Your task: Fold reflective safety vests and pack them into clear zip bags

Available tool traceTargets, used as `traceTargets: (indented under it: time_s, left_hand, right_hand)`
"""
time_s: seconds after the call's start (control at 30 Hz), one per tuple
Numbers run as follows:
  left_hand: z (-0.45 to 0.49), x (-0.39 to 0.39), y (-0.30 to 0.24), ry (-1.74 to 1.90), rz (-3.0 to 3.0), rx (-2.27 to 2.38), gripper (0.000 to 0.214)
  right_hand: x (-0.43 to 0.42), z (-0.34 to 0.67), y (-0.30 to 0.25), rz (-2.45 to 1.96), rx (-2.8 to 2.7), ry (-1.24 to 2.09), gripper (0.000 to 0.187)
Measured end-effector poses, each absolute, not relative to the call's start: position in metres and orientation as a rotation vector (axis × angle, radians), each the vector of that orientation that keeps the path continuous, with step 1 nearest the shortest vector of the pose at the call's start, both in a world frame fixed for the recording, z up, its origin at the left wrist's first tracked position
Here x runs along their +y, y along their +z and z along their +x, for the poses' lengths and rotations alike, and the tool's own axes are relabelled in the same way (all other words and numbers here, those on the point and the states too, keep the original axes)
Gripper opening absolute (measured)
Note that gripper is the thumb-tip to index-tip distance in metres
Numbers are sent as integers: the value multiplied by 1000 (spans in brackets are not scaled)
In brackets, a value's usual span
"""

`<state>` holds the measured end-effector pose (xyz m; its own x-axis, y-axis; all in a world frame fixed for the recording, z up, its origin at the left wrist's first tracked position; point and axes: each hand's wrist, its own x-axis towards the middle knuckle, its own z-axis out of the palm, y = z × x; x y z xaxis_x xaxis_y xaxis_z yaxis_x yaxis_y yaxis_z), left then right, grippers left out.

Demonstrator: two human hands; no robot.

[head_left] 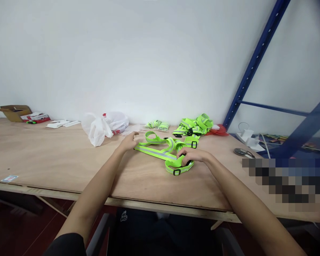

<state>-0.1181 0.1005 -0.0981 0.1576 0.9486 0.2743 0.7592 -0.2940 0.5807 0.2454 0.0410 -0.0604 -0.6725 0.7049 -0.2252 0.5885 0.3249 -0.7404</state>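
A neon-green reflective harness (156,152) with a grey stripe and black plastic adjusters lies in loops on the wooden table in front of me. My left hand (129,142) pinches the left end of its long straight strap, and the fingertips partly cover that end. At the harness's right side my right hand (192,155) is closed on the strap beside a black buckle, which the fingers partly hide. Just below that hand a smaller loop carries a black adjuster (177,172). Another adjuster (194,144) sits on the strap behind the hand.
Behind lies a pile of similar green straps (194,125), with bagged rolled ones (157,124) to its left. White plastic bags (97,128) and an open cardboard box (14,113) stand further left. At right are a red bag (220,130), a power strip (249,139) and a blue rack post (252,67).
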Motion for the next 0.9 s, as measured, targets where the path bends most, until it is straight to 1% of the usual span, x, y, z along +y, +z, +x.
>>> traceTargets:
  time_s: [0.1,0.2,0.27,0.43,0.63,0.77,0.9]
  left_hand:
    - [-114,99,-98,841,2163,1586,64]
    - [-108,98,-102,770,2225,1450,68]
    - [-104,97,-105,716,2270,1366,68]
    - [-99,97,-108,615,2336,1337,46]
    - [-97,95,-106,623,2314,1446,27]
    - [-100,92,-98,759,2192,1596,22]
    - [-106,89,-88,931,2009,1715,22]
  right_hand:
    - [43,257,-60,-1188,-2187,1263,16]
    - [52,267,-67,-1097,-1829,1125,24]
    - [60,272,-72,-1024,-1607,990,29]
    - [81,279,-84,-910,-1316,631,28]
    - [93,294,-88,-912,-1248,421,30]
    - [98,306,-91,-962,-1205,457,28]
    - [100,312,-95,-1039,-1141,737,27]
